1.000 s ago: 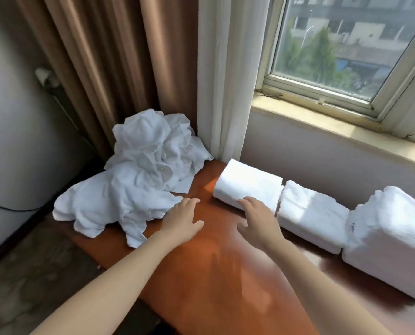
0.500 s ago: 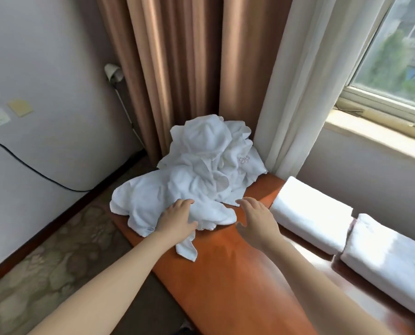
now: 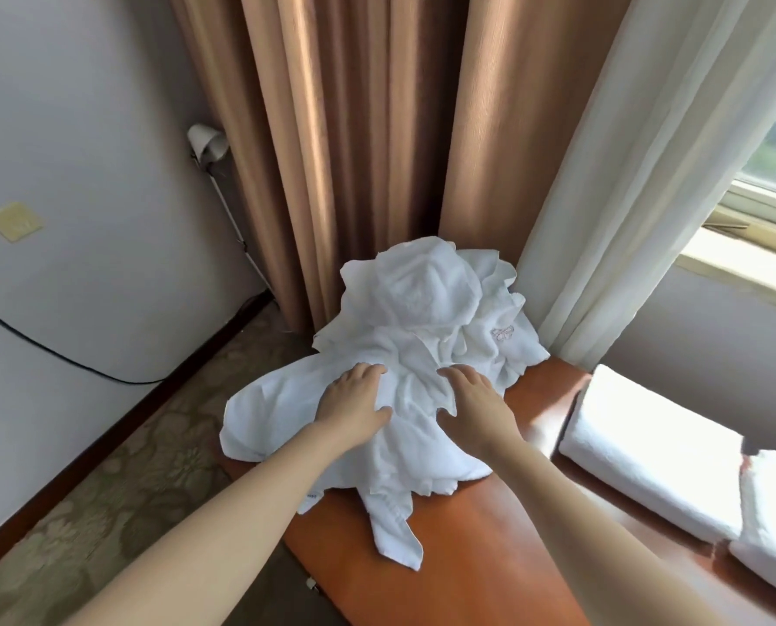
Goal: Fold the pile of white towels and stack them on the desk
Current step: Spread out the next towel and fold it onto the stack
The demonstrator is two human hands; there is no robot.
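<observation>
- Left of centre: left hand (image 3: 354, 402), laid flat on the cloth, fingers extended, grasping nothing.
- Centre: pile of white towels (image 3: 427, 309), crumpled and unfolded, on the desk (image 3: 467, 571) at its far end by the curtains. One corner trails toward the lower frame.
- Right of centre: right hand (image 3: 474, 402), likewise flat on the pile, nothing pinched.
- Right edge: folded towels (image 3: 648, 454), side by side on the desk.
- Progress, judged: some towels are folded, the pile remains, and the next towel is not yet lifted.
- Containers: none in view.
</observation>
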